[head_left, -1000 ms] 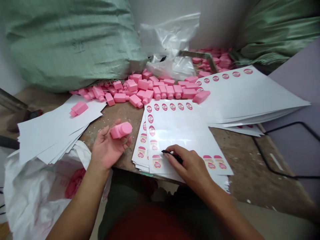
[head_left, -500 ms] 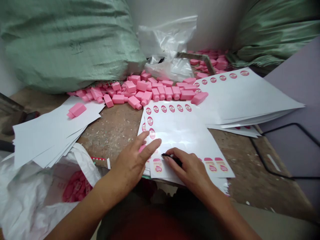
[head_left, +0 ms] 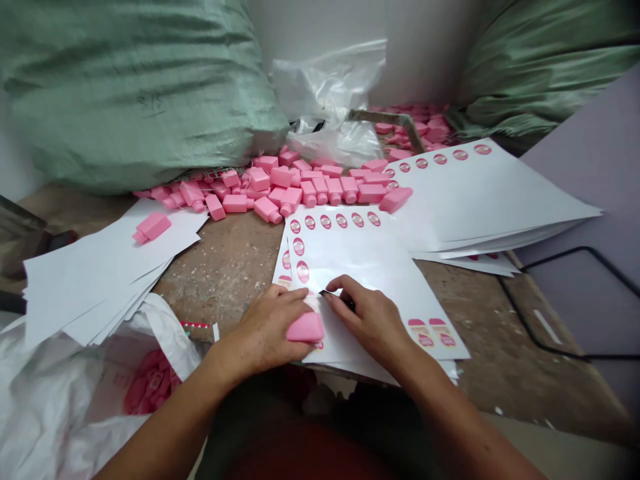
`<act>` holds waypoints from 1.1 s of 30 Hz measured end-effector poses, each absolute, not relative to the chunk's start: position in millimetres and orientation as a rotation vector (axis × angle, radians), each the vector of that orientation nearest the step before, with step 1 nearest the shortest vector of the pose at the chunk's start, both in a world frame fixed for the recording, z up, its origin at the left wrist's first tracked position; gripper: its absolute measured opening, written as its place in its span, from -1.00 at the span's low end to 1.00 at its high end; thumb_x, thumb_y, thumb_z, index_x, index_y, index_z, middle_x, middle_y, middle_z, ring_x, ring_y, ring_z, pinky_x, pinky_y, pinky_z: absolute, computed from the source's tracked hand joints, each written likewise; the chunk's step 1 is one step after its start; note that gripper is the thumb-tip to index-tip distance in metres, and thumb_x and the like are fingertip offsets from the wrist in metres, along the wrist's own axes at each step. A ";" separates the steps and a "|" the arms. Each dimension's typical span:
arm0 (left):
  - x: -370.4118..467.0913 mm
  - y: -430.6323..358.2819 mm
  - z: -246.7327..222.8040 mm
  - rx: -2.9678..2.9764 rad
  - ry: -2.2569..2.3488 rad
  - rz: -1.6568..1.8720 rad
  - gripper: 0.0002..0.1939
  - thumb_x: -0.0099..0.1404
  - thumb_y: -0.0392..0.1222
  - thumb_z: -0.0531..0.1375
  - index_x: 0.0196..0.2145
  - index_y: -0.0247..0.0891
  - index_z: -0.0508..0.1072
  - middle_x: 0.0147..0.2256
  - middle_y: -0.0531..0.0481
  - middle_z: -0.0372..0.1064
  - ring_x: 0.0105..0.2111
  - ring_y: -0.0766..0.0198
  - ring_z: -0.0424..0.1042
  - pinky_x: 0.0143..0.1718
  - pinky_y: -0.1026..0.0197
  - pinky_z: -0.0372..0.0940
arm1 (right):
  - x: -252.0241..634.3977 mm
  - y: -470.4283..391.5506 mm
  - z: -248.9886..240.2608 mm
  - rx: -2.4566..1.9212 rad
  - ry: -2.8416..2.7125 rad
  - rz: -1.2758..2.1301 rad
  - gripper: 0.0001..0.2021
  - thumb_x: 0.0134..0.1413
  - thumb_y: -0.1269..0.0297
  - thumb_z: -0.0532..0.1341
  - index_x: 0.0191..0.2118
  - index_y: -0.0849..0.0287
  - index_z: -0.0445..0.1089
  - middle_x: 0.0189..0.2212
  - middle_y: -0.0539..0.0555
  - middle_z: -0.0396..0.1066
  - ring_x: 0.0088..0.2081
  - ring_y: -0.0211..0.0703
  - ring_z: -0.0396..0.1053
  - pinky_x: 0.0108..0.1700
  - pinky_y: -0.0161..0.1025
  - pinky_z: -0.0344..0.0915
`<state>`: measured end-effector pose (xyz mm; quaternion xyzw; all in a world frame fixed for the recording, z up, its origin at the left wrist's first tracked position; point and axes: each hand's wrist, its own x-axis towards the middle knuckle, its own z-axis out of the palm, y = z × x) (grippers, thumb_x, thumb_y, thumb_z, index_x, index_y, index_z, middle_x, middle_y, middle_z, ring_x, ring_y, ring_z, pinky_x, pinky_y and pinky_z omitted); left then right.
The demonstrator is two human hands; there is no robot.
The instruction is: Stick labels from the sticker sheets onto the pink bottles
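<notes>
My left hand (head_left: 273, 327) is closed around a small pink plastic bottle (head_left: 306, 328), low over the front left of a sticker sheet (head_left: 360, 267). Pinched in my right hand (head_left: 367, 313) is a small black pointed tool (head_left: 323, 293), most of it hidden by the fingers. Its tip is at the sheet, close to my left fingertips. Oval pink labels (head_left: 303, 271) run along the sheet's top and left side, and larger rectangular labels (head_left: 440, 332) remain at its lower right. More sheets lie beneath.
Pink bottles (head_left: 290, 200) lie heaped behind the sheet, below a big green sack (head_left: 145, 100). Blank sheets (head_left: 95, 273) with one bottle on top lie left, above a white bag (head_left: 165, 327) holding pink bottles. Another sticker stack (head_left: 490, 193) and a black metal frame (head_left: 550, 257) are right.
My left hand has gone from spread fingers to closed, and the pink bottle now shows in it, over the bottom left label. My right hand has moved slightly up the sheet with the black tool.
</notes>
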<state>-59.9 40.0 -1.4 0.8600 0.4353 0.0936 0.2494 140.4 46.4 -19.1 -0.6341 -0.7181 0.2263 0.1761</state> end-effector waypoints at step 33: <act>-60.8 49.1 -6.8 2.017 1.232 0.315 -0.51 0.07 0.01 0.29 -0.04 -0.19 0.49 0.18 -0.20 0.25 0.09 -0.14 0.23 0.09 -0.12 0.15 | 131.4 56.9 -23.7 -1.927 -2.071 0.527 -0.83 0.10 0.20 0.08 -0.32 0.08 0.39 -0.50 0.02 0.51 -0.48 -0.11 0.38 -0.42 -0.26 0.07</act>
